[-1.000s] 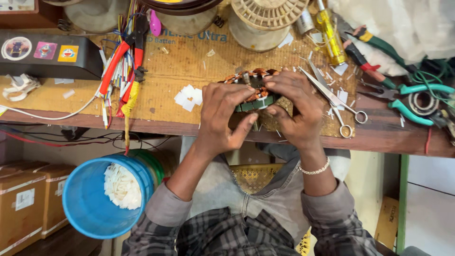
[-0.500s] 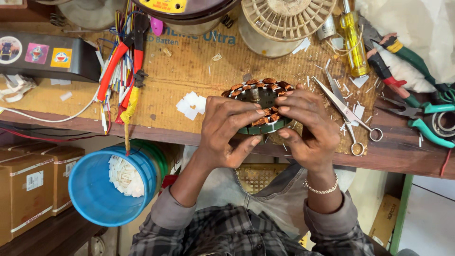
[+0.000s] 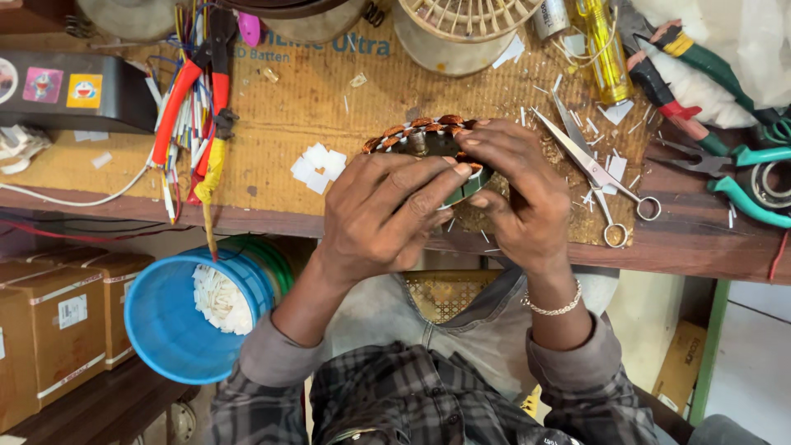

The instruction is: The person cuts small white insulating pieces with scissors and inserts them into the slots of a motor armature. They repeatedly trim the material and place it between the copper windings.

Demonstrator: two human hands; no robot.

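Both of my hands grip a round motor stator [image 3: 424,136] with copper windings, resting on a cardboard sheet [image 3: 288,107] on the wooden workbench. My left hand [image 3: 387,210] covers its near left side, fingers curled over the rim. My right hand [image 3: 515,194] holds the right side, fingertips pressed on the top of the windings. A silver bracelet sits on my right wrist. Most of the stator is hidden under my fingers.
Steel scissors [image 3: 593,169] lie right of my hands. Pliers and cutters [image 3: 700,78] sit at far right, a yellow screwdriver [image 3: 606,49] behind. Red-handled tools and wires [image 3: 198,107] lie left. A blue bucket [image 3: 177,317] of white strips and cardboard boxes [image 3: 62,325] stand below the bench.
My hands have shifted slightly on the stator, the left fingers sliding further over its rim. The view has moved a little closer and lower.
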